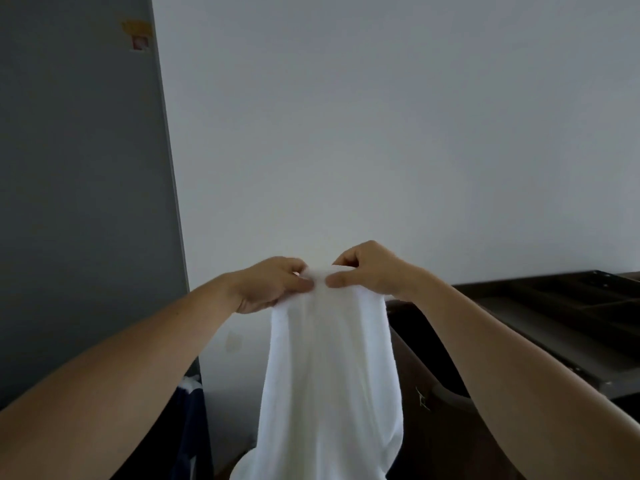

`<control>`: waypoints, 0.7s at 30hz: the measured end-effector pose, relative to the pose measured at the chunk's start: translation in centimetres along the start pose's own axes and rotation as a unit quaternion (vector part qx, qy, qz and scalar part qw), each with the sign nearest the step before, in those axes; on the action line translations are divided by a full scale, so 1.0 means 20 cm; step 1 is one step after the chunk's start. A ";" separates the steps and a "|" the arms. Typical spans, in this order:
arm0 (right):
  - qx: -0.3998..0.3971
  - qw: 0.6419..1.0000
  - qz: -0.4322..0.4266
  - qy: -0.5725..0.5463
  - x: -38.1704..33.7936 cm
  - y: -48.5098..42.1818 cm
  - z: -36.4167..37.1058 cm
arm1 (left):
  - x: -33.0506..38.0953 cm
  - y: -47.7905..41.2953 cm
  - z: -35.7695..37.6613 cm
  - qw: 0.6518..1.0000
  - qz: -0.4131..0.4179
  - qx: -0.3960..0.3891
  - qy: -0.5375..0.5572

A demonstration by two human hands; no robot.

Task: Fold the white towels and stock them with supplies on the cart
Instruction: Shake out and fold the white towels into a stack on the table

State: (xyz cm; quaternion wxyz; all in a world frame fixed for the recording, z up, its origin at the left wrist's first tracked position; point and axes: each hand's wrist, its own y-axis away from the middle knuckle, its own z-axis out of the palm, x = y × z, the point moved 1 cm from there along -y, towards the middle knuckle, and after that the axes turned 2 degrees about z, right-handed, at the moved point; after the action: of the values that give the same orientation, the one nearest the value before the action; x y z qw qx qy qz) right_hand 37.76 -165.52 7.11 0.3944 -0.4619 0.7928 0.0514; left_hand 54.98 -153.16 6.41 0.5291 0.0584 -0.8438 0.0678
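Soft white terry cloth towel (329, 368) with a matt, slightly nubby nap below the pinch, dark matt smooth cart (554, 306) right of it, flat matt painted wall (381, 133) beyond

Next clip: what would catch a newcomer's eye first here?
A white towel hangs long at centre, held up in front of a pale wall. The left hand and right hand pinch its top edge close together. A dark cart sits low at the right.
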 end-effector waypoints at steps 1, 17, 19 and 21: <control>-0.007 1.000 0.017 0.009 0.05 0.02 -0.01 | 0.01 0.00 -0.05 0.998 0.014 0.050 -0.024; 0.153 0.928 0.125 -0.315 0.29 0.11 -0.12 | -0.16 -0.01 -0.23 0.971 -0.056 0.213 -0.096; 0.179 0.923 0.141 -0.311 0.29 0.10 -0.08 | -0.17 -0.01 -0.21 0.969 -0.060 0.215 -0.107; 0.223 0.916 0.141 -0.303 0.25 0.07 -0.05 | -0.16 -0.02 -0.16 0.973 -0.053 0.191 -0.114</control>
State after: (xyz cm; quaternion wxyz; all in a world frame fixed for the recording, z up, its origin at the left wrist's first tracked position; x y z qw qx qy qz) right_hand 34.74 -168.57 3.97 0.6970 -0.2074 0.6833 0.0655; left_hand 59.24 -152.83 4.95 0.4114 0.2106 -0.8656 0.1927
